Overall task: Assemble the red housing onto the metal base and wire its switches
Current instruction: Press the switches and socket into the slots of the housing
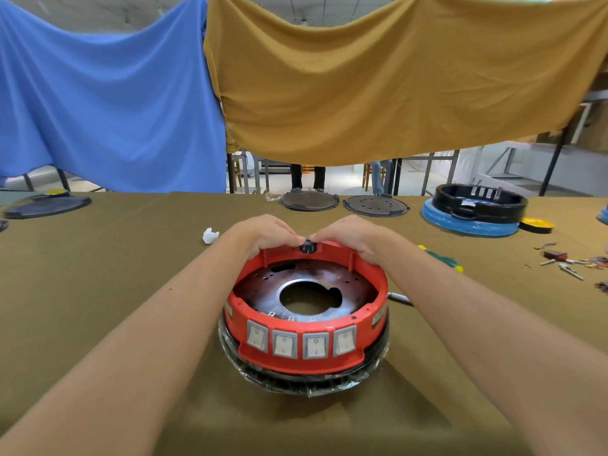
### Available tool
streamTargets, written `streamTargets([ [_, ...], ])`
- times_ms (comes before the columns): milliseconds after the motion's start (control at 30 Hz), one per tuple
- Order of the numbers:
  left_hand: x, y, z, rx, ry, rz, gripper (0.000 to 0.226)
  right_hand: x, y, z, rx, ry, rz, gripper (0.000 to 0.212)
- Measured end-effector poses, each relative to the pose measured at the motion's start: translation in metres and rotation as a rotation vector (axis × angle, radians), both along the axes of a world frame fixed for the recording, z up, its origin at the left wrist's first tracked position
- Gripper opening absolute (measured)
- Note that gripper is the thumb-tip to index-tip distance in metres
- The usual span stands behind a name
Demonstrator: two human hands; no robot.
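Head view, red housing seated over metal base at table centre, four rocker switches facing front, left hand and right hand curled on far rim, fingertips pinching black socket, blue cloth and mustard cloth behind.

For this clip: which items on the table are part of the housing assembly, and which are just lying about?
In the job:
red housing, four switches in its front
metal base inside it
small black part at the far rim, pinched by left hand and right hand

Lying about:
white scrap
two dark discs
black ring on blue base
yellow cap
loose small parts
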State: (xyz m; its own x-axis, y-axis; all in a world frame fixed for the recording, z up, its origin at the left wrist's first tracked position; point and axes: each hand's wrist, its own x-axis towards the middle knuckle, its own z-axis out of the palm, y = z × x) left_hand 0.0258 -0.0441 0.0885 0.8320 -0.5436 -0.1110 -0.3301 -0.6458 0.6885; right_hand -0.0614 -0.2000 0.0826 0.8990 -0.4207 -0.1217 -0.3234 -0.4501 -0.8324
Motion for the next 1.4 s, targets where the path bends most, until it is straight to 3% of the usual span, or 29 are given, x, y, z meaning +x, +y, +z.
streamTargets([
  [167, -0.003, -0.006, 0.002, 0.024, 0.007, -0.021, 0.025, 0.002, 0.003, 0.002, -0.026, 0.018, 0.033, 0.046],
  [233, -0.002, -0.007, 0.003, 0.036, -0.001, -0.023, 0.015, 0.004, 0.005, 0.003, -0.024, 0.035, 0.02, 0.049],
  [300, -0.002, -0.008, 0.004, 0.035, -0.004, -0.02, 0.004, 0.007, 0.006, 0.005, -0.04, 0.049, 0.01, 0.04],
  [400, 0.0, -0.011, 0.002, 0.039, -0.026, -0.018, 0.01, 0.01, 0.006, 0.007, -0.048, 0.055, -0.006, 0.024],
  [567, 0.001, -0.01, -0.002, -0.019, -0.024, 0.004, 0.012, 0.01, 0.004, 0.0, -0.062, -0.016, -0.002, 0.043],
  [767, -0.004, -0.007, -0.004, -0.075, -0.028, 0.019, 0.011, 0.004, 0.002, -0.004, -0.11, -0.109, 0.071, 0.023],
  [1000, -0.004, -0.002, -0.002, -0.09, -0.022, -0.004, 0.013, 0.002, 0.002, -0.005, -0.112, -0.138, 0.103, 0.016],
  [1267, -0.001, -0.003, -0.003, -0.062, -0.049, -0.023, 0.014, 0.009, 0.002, -0.004, -0.144, -0.103, 0.058, 0.031],
  [1400, -0.002, 0.007, -0.002, -0.06, -0.11, -0.07, 0.007, 0.006, 0.001, -0.005, -0.133, -0.109, 0.06, 0.027],
])
